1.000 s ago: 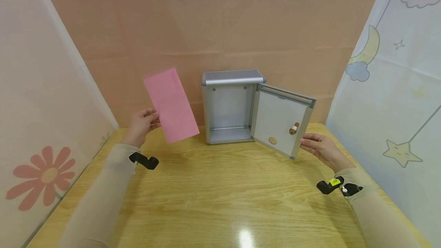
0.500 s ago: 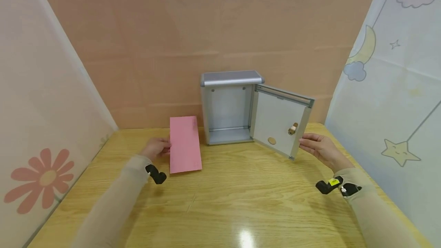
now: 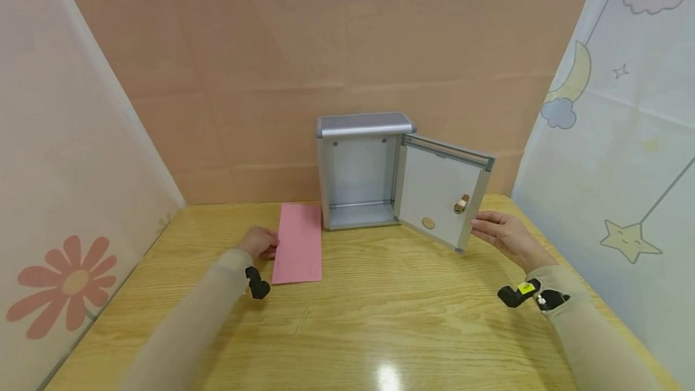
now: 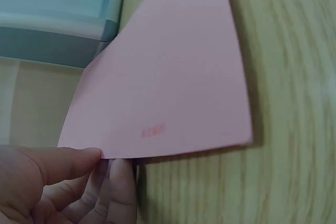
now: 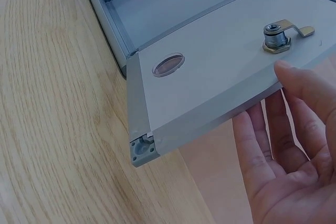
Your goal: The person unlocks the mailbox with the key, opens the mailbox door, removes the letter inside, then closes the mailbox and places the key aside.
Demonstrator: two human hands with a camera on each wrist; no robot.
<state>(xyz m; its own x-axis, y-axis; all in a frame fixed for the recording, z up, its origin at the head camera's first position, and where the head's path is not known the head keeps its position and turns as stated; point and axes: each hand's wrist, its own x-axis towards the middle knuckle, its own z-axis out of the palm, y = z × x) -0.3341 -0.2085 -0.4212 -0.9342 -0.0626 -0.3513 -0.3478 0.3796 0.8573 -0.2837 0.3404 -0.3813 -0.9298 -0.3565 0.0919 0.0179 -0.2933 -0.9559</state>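
Presently the pink envelope (image 3: 298, 245) is sitting low at the bench (image 3: 358, 318), having come down from the raised, tilted pose of a second ago. That is leaving it outside the box (image 3: 361, 168) — just beside its left wall — while the door (image 3: 437, 189) is standing swung out to the right, its angle looking unchanged. So, in my judgement, only the left side of the work is moving; the right side is simply keeping the front open. Whether the envelope is resting flat or hovering slightly, I cannot tell; in the left wrist view its sheet is appearing tilted, with a shadow running along one edge.

The left hand (image 3: 262, 242) is pinching the envelope by its left edge, thumb (image 4: 71, 163) lying above and fingers (image 4: 121, 192) tucking underneath. Its forearm is reaching in from the lower left, the hand pointing toward the box.

The right hand (image 3: 507, 233) is gripping the door's free edge, below the latch (image 3: 462, 204) — thumb (image 5: 310, 87) pressing the inner side, fingers curling behind the outer one. That forearm is slanting in from the lower right, the hand pointing leftward.
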